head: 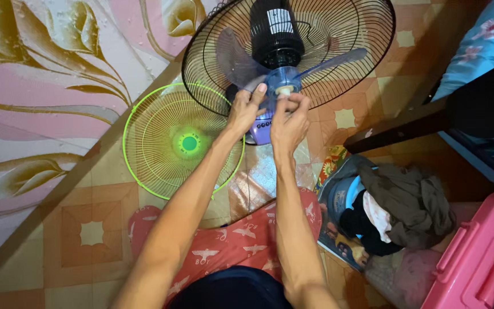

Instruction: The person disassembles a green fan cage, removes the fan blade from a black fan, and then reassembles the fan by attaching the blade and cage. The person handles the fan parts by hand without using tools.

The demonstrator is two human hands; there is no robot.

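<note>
A fan stands on the tiled floor with its black rear guard (350, 34) and black motor housing (275, 28) facing me. A translucent blue blade set (338, 60) sits on the shaft. My left hand (246, 109) grips the blue blade hub (270, 83). My right hand (289, 117) pinches the small pale cap (285, 90) at the hub's centre. The green front guard (172, 143) lies flat on the floor to the left, apart from the fan.
A floral mattress (41, 86) fills the left. A pile of clothes on a bag (395, 206) lies at right, next to a pink plastic box (475, 257). A dark wooden bar (395, 129) and blue bedding (481, 46) are at the far right. My red patterned cloth (241, 240) is below.
</note>
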